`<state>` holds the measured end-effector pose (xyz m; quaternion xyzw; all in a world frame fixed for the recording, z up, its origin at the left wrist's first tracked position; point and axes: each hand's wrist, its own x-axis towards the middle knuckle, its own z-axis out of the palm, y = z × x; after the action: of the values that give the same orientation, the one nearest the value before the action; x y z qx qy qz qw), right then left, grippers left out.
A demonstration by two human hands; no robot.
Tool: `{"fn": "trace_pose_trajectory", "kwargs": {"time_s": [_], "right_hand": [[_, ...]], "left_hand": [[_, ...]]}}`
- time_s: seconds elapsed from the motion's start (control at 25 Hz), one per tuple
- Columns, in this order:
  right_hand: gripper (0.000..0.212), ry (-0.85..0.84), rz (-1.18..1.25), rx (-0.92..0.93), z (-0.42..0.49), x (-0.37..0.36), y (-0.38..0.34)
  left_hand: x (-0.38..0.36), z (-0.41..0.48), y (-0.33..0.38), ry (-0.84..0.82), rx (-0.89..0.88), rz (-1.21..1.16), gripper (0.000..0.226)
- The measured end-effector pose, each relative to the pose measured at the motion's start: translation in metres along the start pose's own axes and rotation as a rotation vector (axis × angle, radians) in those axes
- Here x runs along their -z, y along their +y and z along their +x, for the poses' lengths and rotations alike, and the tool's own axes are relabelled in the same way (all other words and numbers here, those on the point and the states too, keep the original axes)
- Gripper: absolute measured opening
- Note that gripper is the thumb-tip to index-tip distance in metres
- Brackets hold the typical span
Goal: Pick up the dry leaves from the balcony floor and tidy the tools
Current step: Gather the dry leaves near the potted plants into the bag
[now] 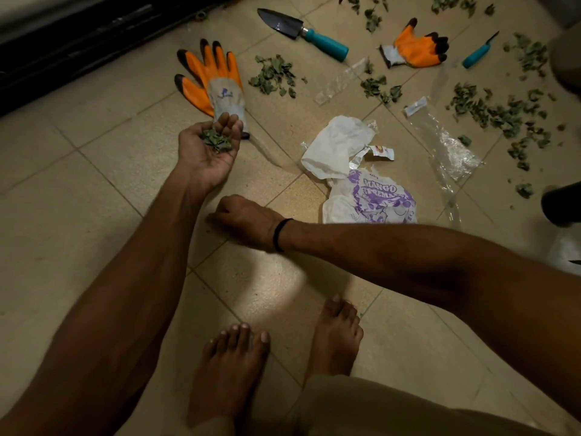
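Observation:
My left hand (206, 158) is palm up and cupped, holding a small heap of dry leaves (217, 143) above the tiled floor. My right hand (245, 220) reaches across to the left and rests knuckles-up on the floor, its fingertips curled under and hidden. More dry leaves lie in piles (273, 75) (377, 86) (500, 116) farther out. A trowel with a teal handle (301, 28), a smaller teal-handled tool (479, 53) and two orange gloves (213, 77) (418, 47) lie on the floor.
A crumpled white bag with purple print (371, 196) lies just beyond my right wrist. Clear plastic wrappers (446, 143) (341, 80) lie near the leaves. A dark sliding-door track (78, 42) runs along the upper left. My bare feet (229, 357) are below.

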<state>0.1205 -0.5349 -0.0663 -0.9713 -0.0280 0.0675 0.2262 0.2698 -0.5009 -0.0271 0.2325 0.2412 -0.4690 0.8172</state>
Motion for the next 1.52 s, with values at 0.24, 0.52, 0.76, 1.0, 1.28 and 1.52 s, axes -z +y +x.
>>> {"fn": "trace_pose_trajectory", "kwargs": {"time_s": [0.24, 0.52, 0.76, 1.0, 1.28, 1.52], "right_hand": [[0.032, -0.028, -0.054, 0.058, 0.031, -0.015, -0.018], [0.022, 0.631, 0.108, -0.051, 0.069, 0.035, 0.008], [0.016, 0.820, 0.303, -0.611, 0.106, 0.076, 0.055], [0.041, 0.799, 0.497, -1.064, 0.100, 0.118, 0.128], [0.043, 0.713, 0.410, -1.019, 0.099, 0.093, 0.164], [0.024, 0.656, 0.168, -0.883, 0.107, 0.088, 0.174]], "left_hand": [[-0.004, 0.001, 0.005, -0.012, -0.012, -0.028, 0.037], [-0.053, 0.027, 0.019, -0.117, -0.110, -0.082, 0.036], [-0.108, 0.048, 0.025, -0.170, -0.116, -0.072, 0.048], [-0.115, 0.081, 0.012, -0.146, -0.074, -0.031, 0.045], [-0.101, 0.109, 0.007, -0.094, -0.067, -0.083, 0.034], [-0.093, 0.116, -0.002, -0.087, -0.056, -0.041, 0.031]]}}
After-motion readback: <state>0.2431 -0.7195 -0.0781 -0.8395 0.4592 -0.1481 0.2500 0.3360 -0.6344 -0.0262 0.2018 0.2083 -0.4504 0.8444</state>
